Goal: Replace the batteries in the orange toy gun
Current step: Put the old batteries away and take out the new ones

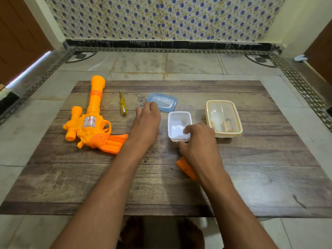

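The orange toy gun (89, 123) lies at the left of the wooden board, barrel pointing away, with its grip compartment (113, 142) uncovered. The orange battery cover (185, 168) lies near the middle, partly under my right wrist, and a small screw (172, 168) sits beside it. My left hand (147, 121) curls its fingers over the near-left edge of the blue lid (165, 102), which lies flat. My right hand (199, 141) grips the near-right corner of the white container (177, 121), thumb outside and fingers over the rim. Batteries (227, 125) lie in the clear beige container (224, 119).
A yellow screwdriver (123, 105) lies between the gun and the blue lid. The wooden board (161, 191) rests on a tiled floor, with a patterned wall behind. My feet show below the board's near edge.
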Tool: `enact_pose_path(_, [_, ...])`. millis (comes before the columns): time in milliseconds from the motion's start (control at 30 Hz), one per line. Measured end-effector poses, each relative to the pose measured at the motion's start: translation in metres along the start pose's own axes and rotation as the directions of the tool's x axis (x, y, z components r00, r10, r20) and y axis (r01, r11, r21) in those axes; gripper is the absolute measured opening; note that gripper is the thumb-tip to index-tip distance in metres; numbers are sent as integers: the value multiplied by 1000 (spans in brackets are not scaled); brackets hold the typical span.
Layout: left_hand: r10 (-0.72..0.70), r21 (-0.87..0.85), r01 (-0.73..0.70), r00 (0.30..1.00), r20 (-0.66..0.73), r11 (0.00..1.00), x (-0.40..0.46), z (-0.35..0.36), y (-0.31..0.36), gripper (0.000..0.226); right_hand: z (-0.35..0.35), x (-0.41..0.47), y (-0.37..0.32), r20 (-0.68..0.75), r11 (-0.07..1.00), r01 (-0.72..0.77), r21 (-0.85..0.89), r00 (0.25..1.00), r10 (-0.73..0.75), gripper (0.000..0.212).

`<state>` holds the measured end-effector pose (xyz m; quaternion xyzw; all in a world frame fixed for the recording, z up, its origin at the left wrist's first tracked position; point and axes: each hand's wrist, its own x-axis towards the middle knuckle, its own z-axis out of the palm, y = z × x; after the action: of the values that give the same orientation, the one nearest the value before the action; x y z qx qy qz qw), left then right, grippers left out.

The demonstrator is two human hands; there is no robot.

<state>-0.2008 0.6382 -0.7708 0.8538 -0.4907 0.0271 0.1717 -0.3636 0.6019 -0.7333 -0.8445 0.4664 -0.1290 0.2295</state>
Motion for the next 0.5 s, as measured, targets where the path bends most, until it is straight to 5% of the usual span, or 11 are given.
enact_pose_path(167, [126,-454,-154,988,-92,878,4,-18,22,19,-1,1,1,-20,1000,3,20,1000,-3,23])
enact_pose_path(267, [219,-441,-199,976,-6,875,5,-12,39,21,0,4,0,-39,999,-4,37,999,6,20])
enact_pose_path(500, [191,-285,-143,970,148,948,6,5,47,39,-2,5,3,-11,996,-41,77,999,42,21])
